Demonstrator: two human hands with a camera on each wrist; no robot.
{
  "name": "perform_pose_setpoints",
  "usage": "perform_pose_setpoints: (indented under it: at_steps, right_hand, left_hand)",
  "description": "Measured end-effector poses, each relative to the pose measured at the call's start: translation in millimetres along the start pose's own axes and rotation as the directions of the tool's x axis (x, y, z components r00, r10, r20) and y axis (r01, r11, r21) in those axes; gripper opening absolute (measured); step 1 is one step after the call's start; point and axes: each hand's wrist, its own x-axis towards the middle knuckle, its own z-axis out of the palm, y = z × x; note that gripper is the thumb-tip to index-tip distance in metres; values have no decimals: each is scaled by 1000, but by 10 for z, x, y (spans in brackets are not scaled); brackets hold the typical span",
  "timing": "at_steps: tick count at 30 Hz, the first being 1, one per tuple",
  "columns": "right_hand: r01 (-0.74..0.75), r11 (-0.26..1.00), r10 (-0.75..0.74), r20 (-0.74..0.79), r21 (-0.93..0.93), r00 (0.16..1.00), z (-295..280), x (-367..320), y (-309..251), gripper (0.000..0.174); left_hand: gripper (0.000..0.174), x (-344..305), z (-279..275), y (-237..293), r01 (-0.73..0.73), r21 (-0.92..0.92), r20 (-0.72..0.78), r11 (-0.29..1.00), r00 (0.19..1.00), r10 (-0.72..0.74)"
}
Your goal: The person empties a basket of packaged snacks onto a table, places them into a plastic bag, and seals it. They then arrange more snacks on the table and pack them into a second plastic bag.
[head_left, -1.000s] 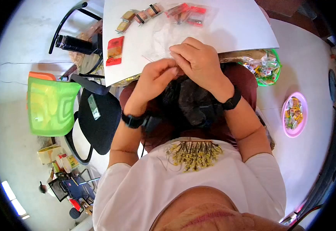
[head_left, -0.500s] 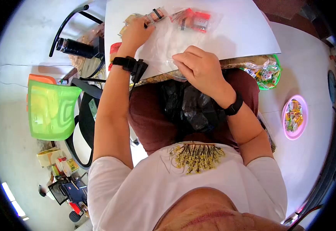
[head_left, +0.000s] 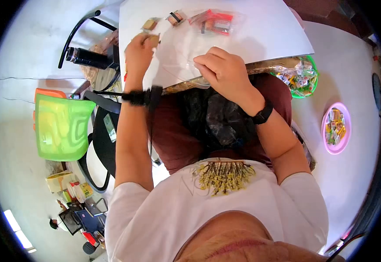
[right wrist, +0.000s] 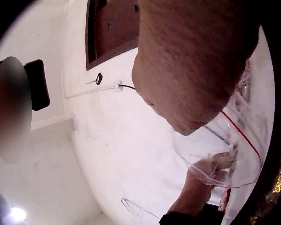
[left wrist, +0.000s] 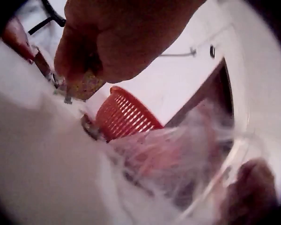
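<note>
At the left of the white table [head_left: 260, 26], my left hand [head_left: 139, 56] grips a small tan wrapped packet [head_left: 155, 40]. The left wrist view shows this packet [left wrist: 86, 86] poking out below curled fingers. My right hand [head_left: 227, 74] pinches the edge of a clear plastic bag [left wrist: 164, 154] near the table's front edge. In the right wrist view the bag's mouth loops open with a red line along it. Farther back lie another tan packet [head_left: 149, 23], a black-banded packet [head_left: 175, 18] and red packets in clear plastic [head_left: 218, 22].
A black plastic bag [head_left: 221, 120] covers my lap. To the right are a green basket [head_left: 316, 81] of small wrapped pieces and a pink basket [head_left: 349, 129]. A green chair back [head_left: 59, 129], a phone [head_left: 109, 127] and a black cylinder [head_left: 87, 57] are left.
My left hand left the bag, reached to the packets at the back, then drew back toward me with a tan one. The right hand has stayed at the bag's edge.
</note>
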Motion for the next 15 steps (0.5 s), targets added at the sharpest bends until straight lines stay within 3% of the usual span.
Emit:
perform_pose_setpoints:
  at_steps: [1, 3, 5, 7, 8, 11, 15]
  right_hand:
    - [2, 1000, -2, -18, -3, 1000, -4, -1, 4, 7]
    - [-4, 1000, 3, -35, -16, 999, -18, 9, 4, 7]
    - [-14, 1000, 14, -49, -7, 999, -15, 8, -6, 7]
    - [-27, 999, 28, -60, 22, 998, -5, 3, -12, 8]
    - [-32, 999, 34, -61, 29, 998, -8, 1, -20, 8]
    - [-44, 998, 46, -52, 43, 998, -27, -2, -63, 9]
    - [-20, 1000, 21, -53, 24, 998, -44, 3, -73, 10]
  left_hand:
    - [24, -139, -162, 229, 307, -190, 74, 932, 952, -298]
    - [22, -456, -335, 281, 395, -501, 98, 770, 910, -403]
    - [24, -819, -443, 453, 364, -698, 148, 617, 916, -373]
    - [29, -1127, -523, 749, 481, -739, 289, 472, 859, -422]
    - [35, -1240, -509, 715, 496, -737, 379, 459, 866, -327]
    - [34, -1273, -427, 999, 613, -644, 545, 459, 788, -288]
    - [28, -974, -99, 1102, 681, -566, 642, 464, 718, -270]
